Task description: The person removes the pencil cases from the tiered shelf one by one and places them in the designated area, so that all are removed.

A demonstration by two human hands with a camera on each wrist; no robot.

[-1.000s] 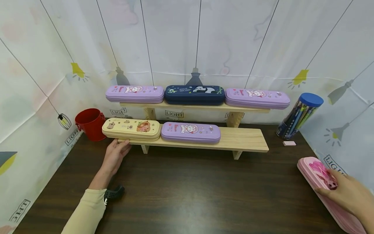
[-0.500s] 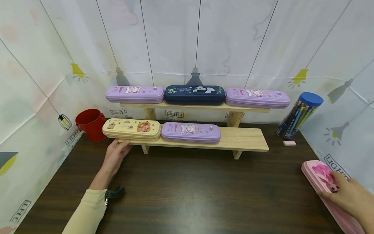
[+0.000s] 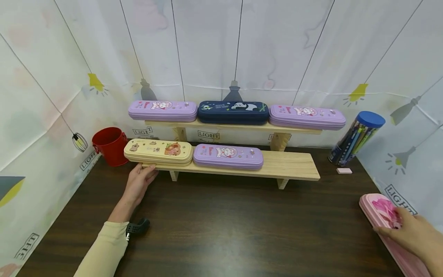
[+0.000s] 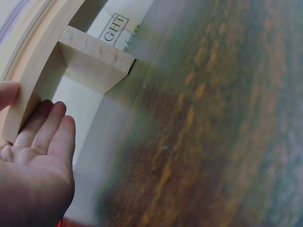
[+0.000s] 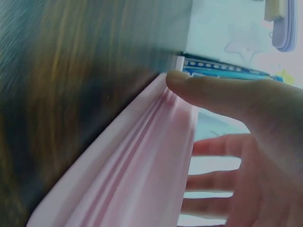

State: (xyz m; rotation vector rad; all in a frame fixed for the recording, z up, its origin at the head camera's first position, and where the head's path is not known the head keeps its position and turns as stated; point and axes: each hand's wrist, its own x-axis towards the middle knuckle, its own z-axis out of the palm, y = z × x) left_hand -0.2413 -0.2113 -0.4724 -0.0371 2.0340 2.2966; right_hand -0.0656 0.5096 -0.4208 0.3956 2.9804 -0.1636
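Observation:
At the right, my right hand [image 3: 412, 238] grips a pink pencil case [image 3: 375, 207] with a pink printed figure on its lid. In the right wrist view the thumb [image 5: 199, 90] presses one side of the case and the fingers lie along the other. My left hand [image 3: 140, 182] holds the left end of a two-tier wooden shelf [image 3: 290, 163] at its lower board. Seen from the left wrist, the thumb is at the board's edge and the fingers reach underneath. Just above that hand sits a cream pencil case [image 3: 155, 152], beside a purple pencil case [image 3: 228, 156].
The upper board [image 3: 214, 124] bears a navy panda pencil case [image 3: 233, 112] between two purple ones. A red bucket [image 3: 110, 148] stands left of the shelf. To its right are a blue-lidded tube of pens [image 3: 354, 138] and a small pink eraser [image 3: 344, 171] on the dark table [image 3: 235, 223].
The pink pencil case has shifted slightly to the right and nearer, together with my right hand. My left hand keeps its place on the shelf, and the head view has turned a little.

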